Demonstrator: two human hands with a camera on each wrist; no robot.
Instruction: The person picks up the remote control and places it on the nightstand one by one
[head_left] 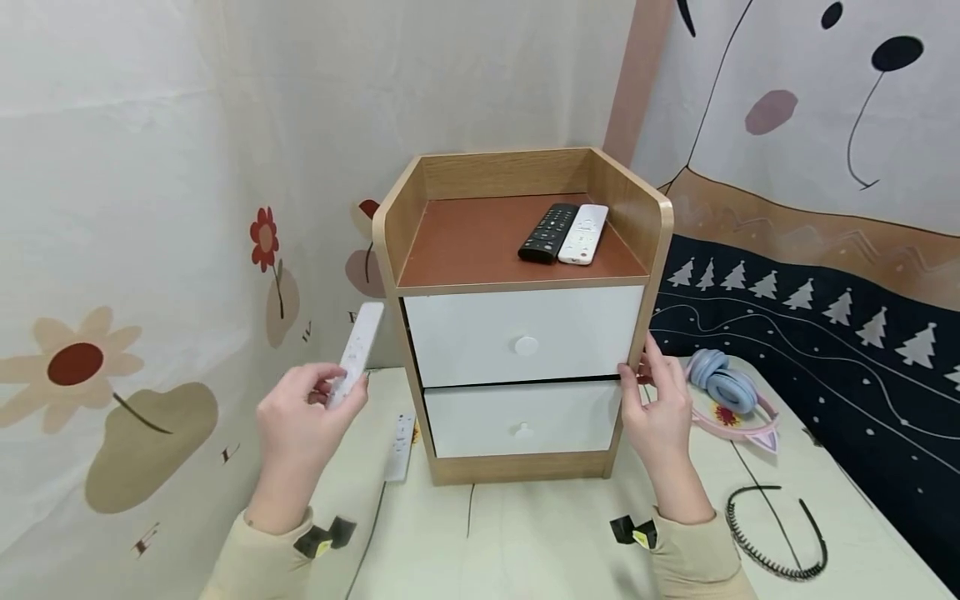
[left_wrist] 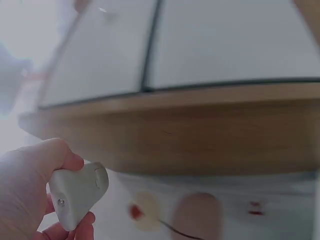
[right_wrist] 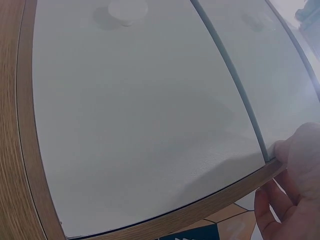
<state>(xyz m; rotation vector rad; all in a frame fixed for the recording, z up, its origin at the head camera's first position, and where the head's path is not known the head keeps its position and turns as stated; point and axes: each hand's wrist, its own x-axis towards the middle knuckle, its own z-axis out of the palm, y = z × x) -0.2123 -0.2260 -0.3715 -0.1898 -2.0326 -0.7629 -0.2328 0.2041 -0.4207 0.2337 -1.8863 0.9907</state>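
My left hand (head_left: 311, 417) pinches a white remote control (head_left: 358, 346) between thumb and fingers, its far end tilted up, left of a small wooden cabinet (head_left: 517, 472). In the left wrist view the near end of that remote (left_wrist: 77, 192) shows in the grip. My right hand (head_left: 660, 412) grips the cabinet's right front edge, thumb at the front near the gap between the two white drawers, fingers round the side; the right wrist view shows this hand (right_wrist: 300, 185) at the wooden edge. Both drawers, upper (head_left: 480, 337) and lower (head_left: 480, 425), are closed.
On the cabinet's top lie a black remote (head_left: 550, 233) and a white remote (head_left: 584, 235). Another white remote (head_left: 400, 447) lies on the table left of the cabinet. To the right are blue headphones (head_left: 723, 382), a pink cat-ear headband (head_left: 750, 432) and a black headband (head_left: 776, 562).
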